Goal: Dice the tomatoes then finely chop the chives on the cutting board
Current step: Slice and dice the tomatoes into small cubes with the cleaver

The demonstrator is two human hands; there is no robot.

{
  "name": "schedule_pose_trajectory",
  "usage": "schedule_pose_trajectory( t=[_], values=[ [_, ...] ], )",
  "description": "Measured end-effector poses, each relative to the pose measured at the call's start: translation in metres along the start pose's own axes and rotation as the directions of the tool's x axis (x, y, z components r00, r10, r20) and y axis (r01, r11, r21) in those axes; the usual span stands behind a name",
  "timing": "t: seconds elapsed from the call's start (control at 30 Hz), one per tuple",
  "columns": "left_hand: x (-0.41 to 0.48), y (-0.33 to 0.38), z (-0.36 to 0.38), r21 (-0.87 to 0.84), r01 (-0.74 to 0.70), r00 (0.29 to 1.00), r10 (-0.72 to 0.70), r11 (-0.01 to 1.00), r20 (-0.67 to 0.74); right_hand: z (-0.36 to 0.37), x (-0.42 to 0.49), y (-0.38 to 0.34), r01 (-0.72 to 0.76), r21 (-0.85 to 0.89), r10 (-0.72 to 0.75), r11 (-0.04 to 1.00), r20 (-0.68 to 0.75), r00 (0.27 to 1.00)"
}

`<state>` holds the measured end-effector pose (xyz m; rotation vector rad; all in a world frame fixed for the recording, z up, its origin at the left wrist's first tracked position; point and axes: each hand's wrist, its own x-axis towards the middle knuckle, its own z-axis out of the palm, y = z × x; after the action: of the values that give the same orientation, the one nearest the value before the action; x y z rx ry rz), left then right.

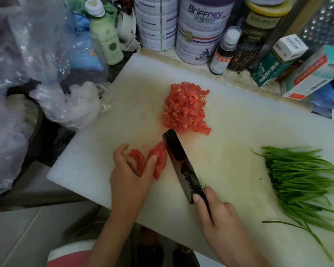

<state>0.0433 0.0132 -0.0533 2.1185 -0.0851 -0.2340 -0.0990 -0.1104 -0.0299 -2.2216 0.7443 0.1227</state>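
Directly right of the left hand (pixel 130 176), whose curled fingers (pixel 152 159) pinch the uncut tomato slices (pixel 161 160) on the cutting board (pixel 229 122), the knife (pixel 178 160) stands against them, its blade pointing away, with the right hand (pixel 218 214) wrapped tightly on the handle.

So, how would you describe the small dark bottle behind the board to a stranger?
Look past the far edge of the white cutting board, to the row of containers. The bottle stands between the white Briffney tin and the dark yellow-lidded jar; it is the only slim dark one, with a white cap.
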Motion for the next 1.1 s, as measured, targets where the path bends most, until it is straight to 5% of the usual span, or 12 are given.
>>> schedule_pose_trajectory(
  t=[0.2,0.5,0.87,1.1],
  values=[
    [0.0,0.004,-0.006,0.081,0.146,0.972,-0.128,0.986,-0.198,-0.008,0.002,0.003,-0.056,0.011,0.056,0.998,0.029,0.998],
    [0.015,0.011,-0.006,0.465,0.084,0.994,-0.109,0.881,0.027,-0.01,0.01,0.014,0.017,0.047,-0.023,0.999,0.123,0.992],
    [-0.001,0.022,0.0,0.563,-0.054,0.997,0.074,0.825,-0.013,-0.013,0.013,0.017,0.039,0.037,-0.045,0.999,0.159,0.986],
    [-0.003,0.018,0.003,0.405,-0.066,0.997,0.073,0.912,0.0,-0.012,0.011,0.018,0.018,0.044,-0.024,0.999,0.147,0.989]
  ],
)
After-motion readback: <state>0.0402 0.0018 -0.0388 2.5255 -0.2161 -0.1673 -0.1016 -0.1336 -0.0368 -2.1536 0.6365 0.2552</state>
